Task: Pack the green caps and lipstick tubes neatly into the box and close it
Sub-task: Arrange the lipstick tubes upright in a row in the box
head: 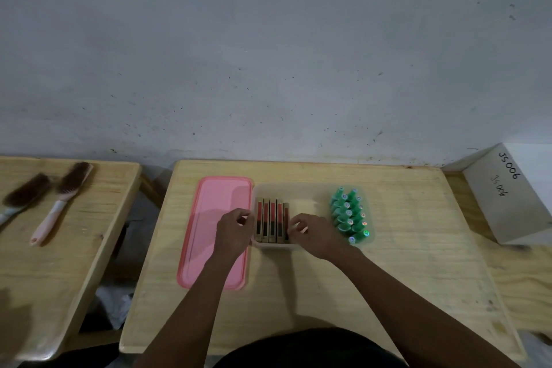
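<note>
— Your right hand pinches the end lipstick tube, rightmost in the box, long axis pointing away from you.
— Your left hand curls at the box wall, grip unclear; the pink lid lies just left, nearer it.

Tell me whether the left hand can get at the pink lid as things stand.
Probably yes. The left hand hovers over the right edge of the lid, beside the box, and nothing lies on the lid or between the two.
</note>
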